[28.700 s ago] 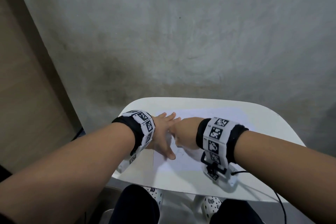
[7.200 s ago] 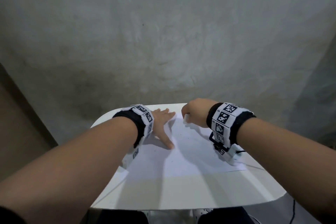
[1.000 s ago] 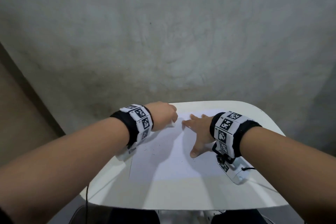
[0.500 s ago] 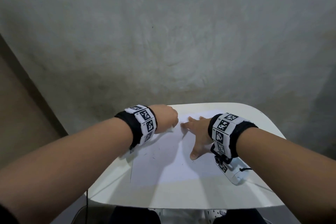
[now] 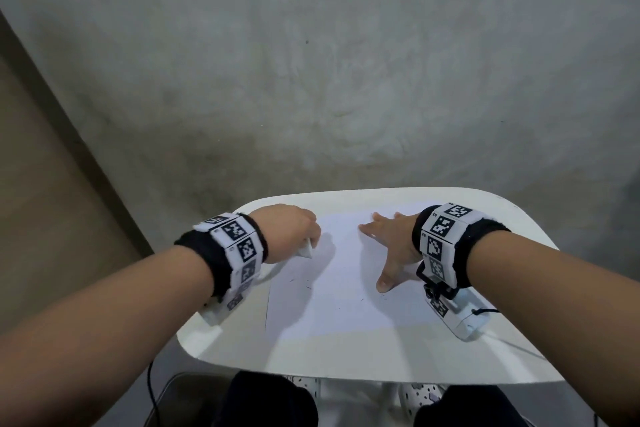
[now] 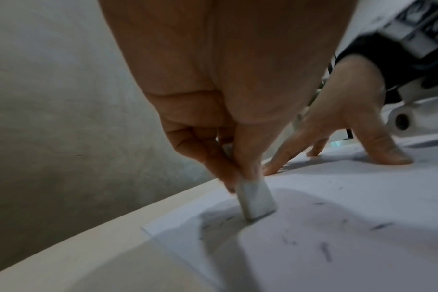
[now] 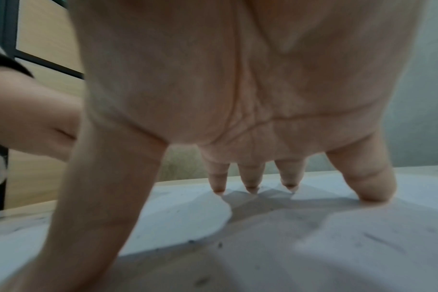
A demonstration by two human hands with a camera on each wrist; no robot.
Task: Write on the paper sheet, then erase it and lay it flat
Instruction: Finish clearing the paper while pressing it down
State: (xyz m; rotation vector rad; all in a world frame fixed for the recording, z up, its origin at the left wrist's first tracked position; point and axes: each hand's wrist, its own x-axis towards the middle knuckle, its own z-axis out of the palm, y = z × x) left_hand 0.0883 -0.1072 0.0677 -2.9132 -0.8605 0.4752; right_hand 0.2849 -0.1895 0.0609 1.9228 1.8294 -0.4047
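Observation:
A white paper sheet (image 5: 343,284) lies on the small white table (image 5: 363,354). My left hand (image 5: 294,236) pinches a white eraser (image 5: 306,250) near the sheet's far left corner, its lower end on the paper (image 6: 350,227). In the left wrist view the eraser (image 6: 256,199) stands tilted between thumb and fingers (image 6: 213,158), with dark crumbs and faint marks around it. My right hand (image 5: 388,246) lies spread with straight fingers on the sheet's far right part; its fingertips (image 7: 250,188) and thumb press the paper (image 7: 188,221).
The table has rounded corners and stands close to a grey concrete wall (image 5: 346,80). A wooden panel (image 5: 41,184) is at the left. My knees (image 5: 270,402) are under the near edge. A cable (image 5: 152,388) hangs below the table's left side.
My left hand with the eraser has slid a little to the left along the far edge. The right hand has shifted to the right and stays flat on the sheet.

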